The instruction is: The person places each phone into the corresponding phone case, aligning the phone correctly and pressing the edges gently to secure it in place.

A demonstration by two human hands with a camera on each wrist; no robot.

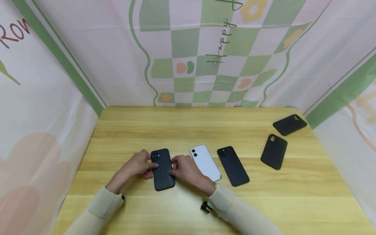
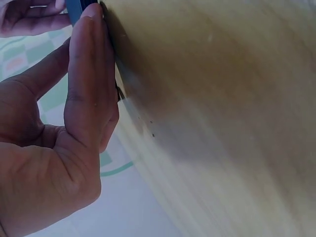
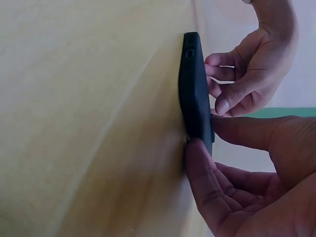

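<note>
A phone in a black case (image 1: pixel 163 179), camera side up, is between both hands low over the wooden table in the head view. My left hand (image 1: pixel 139 164) holds its left edge, thumb on the back and fingers at the side. On the opposite long edge, my right hand (image 1: pixel 188 169) pinches it between thumb and fingers. The right wrist view shows the phone's dark end (image 3: pixel 191 89) with a port opening, and the right hand (image 3: pixel 256 192) gripping the side. In the left wrist view the left hand (image 2: pixel 84 98) reaches up to the phone, mostly out of frame.
Just right of the right hand lies a white phone (image 1: pixel 206 164), partly covered by that wrist. Beside it is a black phone (image 1: pixel 234 168). Two black phone cases with camera cutouts, one nearer (image 1: pixel 274 153) and one at the back right corner (image 1: pixel 289 125), lie on the table (image 1: pixel 176 127).
</note>
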